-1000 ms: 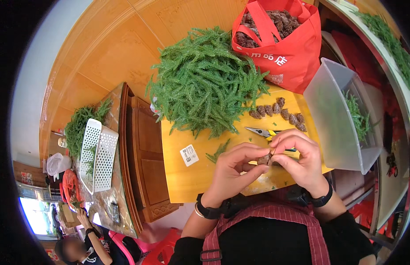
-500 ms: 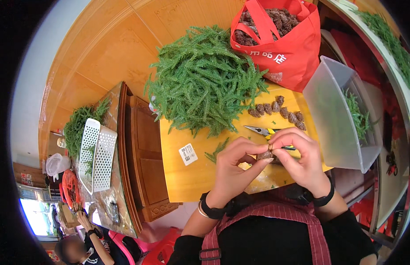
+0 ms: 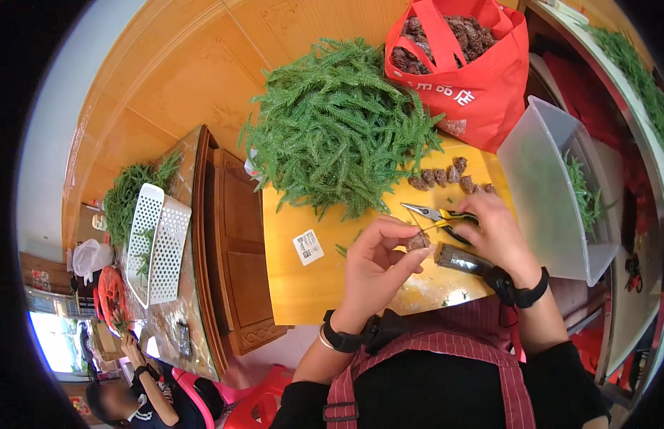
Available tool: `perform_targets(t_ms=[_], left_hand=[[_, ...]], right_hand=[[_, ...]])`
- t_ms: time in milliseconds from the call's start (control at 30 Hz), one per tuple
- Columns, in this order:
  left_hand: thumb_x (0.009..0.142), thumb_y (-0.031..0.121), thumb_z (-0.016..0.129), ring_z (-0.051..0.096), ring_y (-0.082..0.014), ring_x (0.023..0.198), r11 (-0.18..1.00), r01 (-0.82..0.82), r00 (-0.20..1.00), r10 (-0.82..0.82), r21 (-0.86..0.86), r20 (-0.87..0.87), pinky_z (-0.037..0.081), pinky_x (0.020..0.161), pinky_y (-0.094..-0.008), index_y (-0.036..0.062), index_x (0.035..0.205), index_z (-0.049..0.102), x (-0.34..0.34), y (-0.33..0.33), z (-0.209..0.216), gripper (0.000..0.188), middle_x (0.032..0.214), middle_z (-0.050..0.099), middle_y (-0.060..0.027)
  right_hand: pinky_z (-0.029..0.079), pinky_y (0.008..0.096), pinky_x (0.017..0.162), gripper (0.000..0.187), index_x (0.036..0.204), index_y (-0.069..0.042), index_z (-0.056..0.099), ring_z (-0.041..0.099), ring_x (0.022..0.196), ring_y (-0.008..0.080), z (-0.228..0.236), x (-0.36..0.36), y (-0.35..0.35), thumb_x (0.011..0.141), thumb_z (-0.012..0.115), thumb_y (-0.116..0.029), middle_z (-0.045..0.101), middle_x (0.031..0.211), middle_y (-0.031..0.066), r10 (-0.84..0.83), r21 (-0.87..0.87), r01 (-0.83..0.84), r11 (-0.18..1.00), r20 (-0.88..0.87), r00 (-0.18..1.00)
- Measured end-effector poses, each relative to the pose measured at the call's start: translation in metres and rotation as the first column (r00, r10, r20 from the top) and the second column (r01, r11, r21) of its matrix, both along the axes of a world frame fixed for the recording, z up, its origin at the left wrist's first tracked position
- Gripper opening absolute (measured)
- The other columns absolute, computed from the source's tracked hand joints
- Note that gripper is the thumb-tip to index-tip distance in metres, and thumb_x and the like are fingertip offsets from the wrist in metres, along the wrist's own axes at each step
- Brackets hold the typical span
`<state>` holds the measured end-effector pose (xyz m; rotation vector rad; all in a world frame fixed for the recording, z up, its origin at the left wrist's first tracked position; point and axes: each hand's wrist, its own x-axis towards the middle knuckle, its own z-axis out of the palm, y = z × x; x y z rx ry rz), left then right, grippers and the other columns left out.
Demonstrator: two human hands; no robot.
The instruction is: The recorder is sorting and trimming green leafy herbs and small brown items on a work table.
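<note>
Between the thumb and fingers of my left hand is a small brown pine cone, with a thin wire running from it to the right. My right hand curls over the black and yellow handles of needle-nose pliers, whose jaws point left and lie near the table. Just below them rests a dark bundle of thin rods or wires. Several pine cones lie in a bent row beyond the pliers, one end partly hidden by my right hand.
A big heap of green artificial fir sprigs covers the far part of the yellow table. Behind it stands a red bag full of pine cones. A translucent bin is on the right. At left, a person sits by a side table with a white perforated basket.
My hands have come apart. The right hand has left the pine cone and moved onto the pliers' handles, while the left keeps the cone. The dark bundle now shows.
</note>
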<state>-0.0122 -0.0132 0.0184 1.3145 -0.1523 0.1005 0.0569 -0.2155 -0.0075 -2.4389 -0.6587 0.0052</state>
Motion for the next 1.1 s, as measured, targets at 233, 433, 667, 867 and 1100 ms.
perform_targets(t_ms=[233, 433, 667, 867, 1100], left_hand=[[0.076, -0.012, 0.056, 0.062, -0.0247, 0.085, 0.981, 0.078, 0.995, -0.088, -0.176, -0.051, 0.053, 0.056, -0.0252, 0.0011, 0.100, 0.047, -0.003, 0.007, 0.001, 0.028, 0.096, 0.049, -0.0114], [0.076, -0.010, 0.057, 0.062, -0.0231, 0.082, 0.966, 0.068, 0.997, -0.072, -0.248, -0.006, 0.052, 0.054, -0.0243, 0.0019, 0.101, 0.048, -0.004, 0.011, 0.001, 0.029, 0.101, 0.049, -0.0134], [0.078, -0.006, 0.058, 0.062, -0.0211, 0.080, 0.967, 0.076, 0.996, -0.082, -0.243, -0.017, 0.051, 0.054, -0.0237, 0.0022, 0.102, 0.049, -0.008, 0.017, 0.001, 0.027, 0.113, 0.052, -0.0209], [0.079, -0.003, 0.058, 0.062, -0.0203, 0.079, 0.961, 0.071, 0.993, -0.095, -0.266, -0.077, 0.051, 0.054, -0.0237, 0.0021, 0.103, 0.049, -0.009, 0.024, 0.003, 0.026, 0.106, 0.057, -0.0199], [0.081, -0.006, 0.054, 0.062, -0.0167, 0.083, 0.926, 0.137, 0.986, -0.161, -0.353, -0.039, 0.052, 0.059, -0.0237, 0.0016, 0.103, 0.049, -0.007, 0.030, 0.002, 0.024, 0.104, 0.059, -0.0161]], right_hand=[[0.042, 0.0374, 0.086, 0.026, 0.089, -0.006, 0.059, 0.050, 0.101, 0.0306, -0.032, 0.007, -0.011, 0.065, 0.069, -0.009, 0.051, 0.107, 0.0128, 0.111, -0.081, -0.123, 0.989, -0.137, 0.984], [0.044, 0.0368, 0.081, 0.024, 0.080, -0.003, 0.058, 0.052, 0.096, 0.0312, -0.032, 0.009, -0.001, 0.061, 0.070, -0.009, 0.052, 0.103, 0.0130, 0.123, -0.080, -0.126, 0.989, -0.044, 0.991], [0.043, 0.0387, 0.078, 0.021, 0.081, 0.001, 0.056, 0.051, 0.088, 0.0331, -0.025, 0.016, -0.012, 0.064, 0.060, -0.012, 0.051, 0.091, 0.0175, 0.129, -0.098, -0.147, 0.984, -0.167, 0.977], [0.039, 0.0306, 0.060, 0.018, 0.076, -0.001, 0.053, 0.048, 0.066, 0.0174, 0.006, -0.005, -0.028, 0.074, 0.060, -0.017, 0.051, 0.074, 0.0074, 0.143, 0.321, -0.017, 0.947, -0.371, 0.918], [0.040, 0.0235, 0.059, 0.030, 0.073, -0.002, 0.054, 0.050, 0.064, 0.0080, 0.048, -0.035, -0.027, 0.078, 0.062, -0.030, 0.063, 0.078, 0.0042, 0.197, 0.464, 0.071, 0.883, -0.503, 0.841]])
